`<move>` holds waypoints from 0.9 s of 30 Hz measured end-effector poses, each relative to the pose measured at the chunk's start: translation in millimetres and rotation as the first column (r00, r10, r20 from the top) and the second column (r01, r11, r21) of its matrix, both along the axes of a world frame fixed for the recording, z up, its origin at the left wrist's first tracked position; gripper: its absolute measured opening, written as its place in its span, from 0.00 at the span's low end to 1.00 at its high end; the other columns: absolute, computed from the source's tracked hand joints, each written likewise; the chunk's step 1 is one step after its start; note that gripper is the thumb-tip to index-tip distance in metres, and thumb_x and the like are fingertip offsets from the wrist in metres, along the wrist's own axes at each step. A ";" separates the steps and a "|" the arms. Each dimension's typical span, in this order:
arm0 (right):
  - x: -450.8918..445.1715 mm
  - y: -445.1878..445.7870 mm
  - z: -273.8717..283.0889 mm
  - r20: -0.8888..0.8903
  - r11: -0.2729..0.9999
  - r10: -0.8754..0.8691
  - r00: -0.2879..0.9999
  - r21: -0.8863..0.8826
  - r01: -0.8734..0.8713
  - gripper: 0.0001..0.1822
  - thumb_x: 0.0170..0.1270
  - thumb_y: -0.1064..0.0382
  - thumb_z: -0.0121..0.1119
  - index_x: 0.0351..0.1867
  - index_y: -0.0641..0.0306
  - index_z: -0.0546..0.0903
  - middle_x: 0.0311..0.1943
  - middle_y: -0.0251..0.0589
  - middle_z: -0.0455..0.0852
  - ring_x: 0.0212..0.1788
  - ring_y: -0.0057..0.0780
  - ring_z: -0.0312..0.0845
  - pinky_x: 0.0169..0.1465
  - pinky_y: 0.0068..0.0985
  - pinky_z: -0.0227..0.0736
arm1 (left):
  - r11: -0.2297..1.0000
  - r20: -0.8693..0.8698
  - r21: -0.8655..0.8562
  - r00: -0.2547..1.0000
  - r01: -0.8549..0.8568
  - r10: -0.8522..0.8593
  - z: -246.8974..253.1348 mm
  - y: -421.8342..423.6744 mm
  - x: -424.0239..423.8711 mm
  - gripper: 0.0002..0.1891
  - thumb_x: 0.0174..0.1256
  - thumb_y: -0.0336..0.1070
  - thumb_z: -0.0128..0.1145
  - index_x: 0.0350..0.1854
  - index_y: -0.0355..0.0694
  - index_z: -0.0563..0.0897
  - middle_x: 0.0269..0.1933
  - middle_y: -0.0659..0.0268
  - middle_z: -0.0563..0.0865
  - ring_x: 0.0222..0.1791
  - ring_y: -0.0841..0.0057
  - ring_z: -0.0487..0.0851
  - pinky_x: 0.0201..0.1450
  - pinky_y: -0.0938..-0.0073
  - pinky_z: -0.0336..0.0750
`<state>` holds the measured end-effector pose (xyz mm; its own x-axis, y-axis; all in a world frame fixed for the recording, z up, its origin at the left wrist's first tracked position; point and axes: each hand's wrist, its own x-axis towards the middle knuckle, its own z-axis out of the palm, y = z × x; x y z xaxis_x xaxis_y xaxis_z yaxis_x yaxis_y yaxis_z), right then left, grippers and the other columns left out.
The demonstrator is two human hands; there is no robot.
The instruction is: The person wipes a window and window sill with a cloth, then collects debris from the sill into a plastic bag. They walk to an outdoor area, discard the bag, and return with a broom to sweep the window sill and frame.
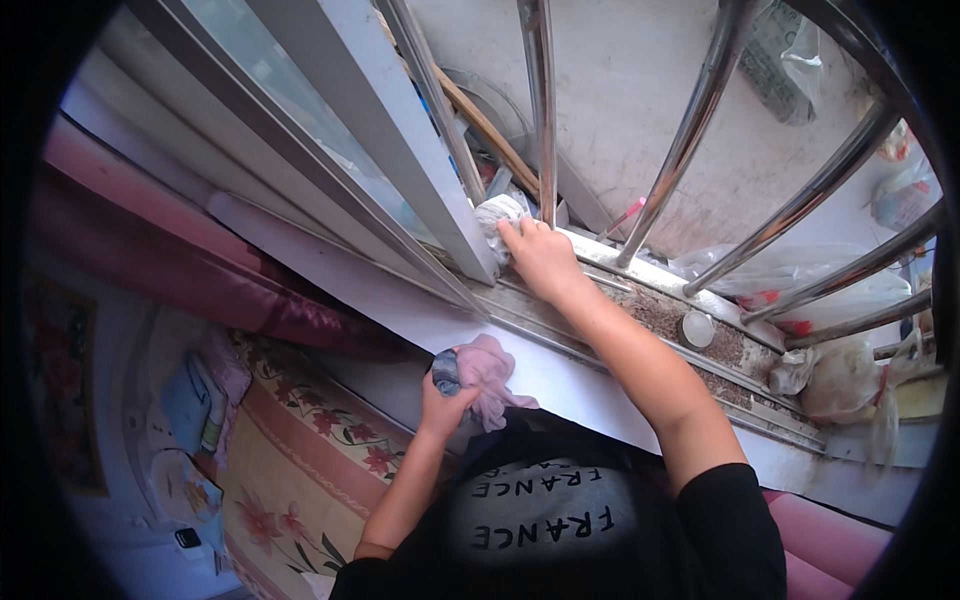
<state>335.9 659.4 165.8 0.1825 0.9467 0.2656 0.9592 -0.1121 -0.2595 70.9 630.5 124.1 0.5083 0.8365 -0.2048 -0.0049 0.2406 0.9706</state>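
Observation:
My left hand [446, 405] is closed around a pink cloth [486, 375] and a grey-blue cloth roll [445, 372], just over the white inner windowsill [577, 386]. My right hand [541, 255] reaches forward across the dirty window track [652, 311]. Its fingers are curled on a crumpled whitish bundle [498, 212], against the end of the white sliding window frame [442, 187]. Whether the bundle is cloth or plastic, I cannot tell; my fingers hide part of it.
Curved metal bars [675, 142] stand beyond the track. A small round translucent lid or cup [697, 329] lies in it. Plastic bags [840, 375] crowd the right end. A wooden stick [487, 135] leans outside. A pink curtain [225, 247] hangs left, above a floral bedspread [300, 450].

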 end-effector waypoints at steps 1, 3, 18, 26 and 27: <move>2.2 5.1 -4.8 -0.035 1.000 -0.016 0.999 -0.010 0.016 0.30 0.52 0.62 0.65 0.59 0.54 0.72 0.43 0.44 0.79 0.44 0.44 0.79 0.42 0.38 0.74 | 1.000 0.005 0.010 1.000 -0.009 0.009 -2.2 0.1 -5.6 0.30 0.44 0.24 0.63 0.57 0.31 0.74 0.46 0.65 0.81 0.44 0.81 0.79 0.48 0.79 0.74; 6.2 5.9 -5.4 -0.187 0.995 -0.065 0.980 0.057 0.077 0.19 0.53 0.63 0.61 0.50 0.56 0.78 0.37 0.44 0.83 0.42 0.43 0.81 0.42 0.38 0.75 | 0.998 -0.023 -0.030 0.999 -0.049 0.048 -2.8 0.7 -15.8 0.30 0.44 0.23 0.62 0.56 0.32 0.74 0.47 0.64 0.80 0.45 0.79 0.79 0.49 0.78 0.74; 62.7 -102.5 30.4 -0.983 0.988 -0.096 0.158 -0.075 0.135 0.11 0.60 0.65 0.65 0.44 0.65 0.84 0.36 0.29 0.86 0.39 0.16 0.77 0.44 0.18 0.71 | 0.986 -0.022 0.035 0.987 0.161 -0.161 -4.4 23.4 5.7 0.29 0.42 0.24 0.64 0.54 0.31 0.75 0.46 0.64 0.82 0.46 0.79 0.79 0.53 0.77 0.72; 61.9 -169.4 30.9 -0.982 0.960 -0.012 -0.189 -0.064 0.272 0.13 0.59 0.65 0.64 0.44 0.66 0.80 0.31 0.37 0.84 0.30 0.26 0.81 0.33 0.26 0.78 | 0.911 -0.086 0.261 0.948 0.320 -0.308 -3.3 31.9 23.9 0.29 0.41 0.26 0.65 0.53 0.32 0.76 0.47 0.63 0.82 0.48 0.78 0.78 0.55 0.75 0.71; 59.6 -177.3 32.6 -0.980 0.952 0.005 -0.198 -0.056 0.299 0.13 0.59 0.64 0.64 0.44 0.67 0.80 0.32 0.38 0.84 0.30 0.26 0.81 0.33 0.26 0.78 | 0.898 -0.095 0.285 0.942 0.336 -0.322 -1.4 33.7 25.3 0.29 0.41 0.26 0.65 0.53 0.32 0.76 0.47 0.63 0.82 0.48 0.78 0.78 0.55 0.75 0.71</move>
